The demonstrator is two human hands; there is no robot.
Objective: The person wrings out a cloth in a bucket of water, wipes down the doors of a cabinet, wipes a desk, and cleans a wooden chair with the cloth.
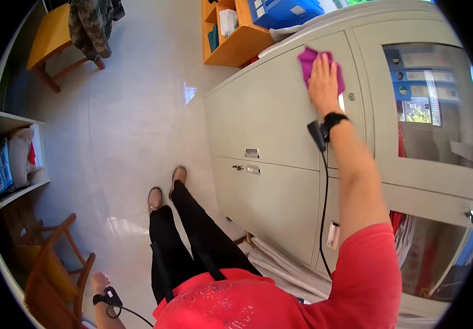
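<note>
My right hand (323,83) presses a purple cloth (307,60) against the upper part of a pale grey-green metal cabinet (269,109). Its fingers lie nearly straight over the cloth, which sticks out around them. A small round lock (351,96) is just right of that hand. Low on the left, my left hand (100,282) hangs beside a wooden chair (77,252), apart from it. Its fingers look loosely apart, with nothing visible in them. Each wrist wears a black band with a cable.
Glass cabinet doors (428,104) at right show blue binders inside. Keys (238,167) stick out of a lower door. A wooden shelf unit (236,41) stands beyond the cabinet. Another chair (55,33) holds a camouflage jacket (91,27). An open cupboard (28,189) is at left.
</note>
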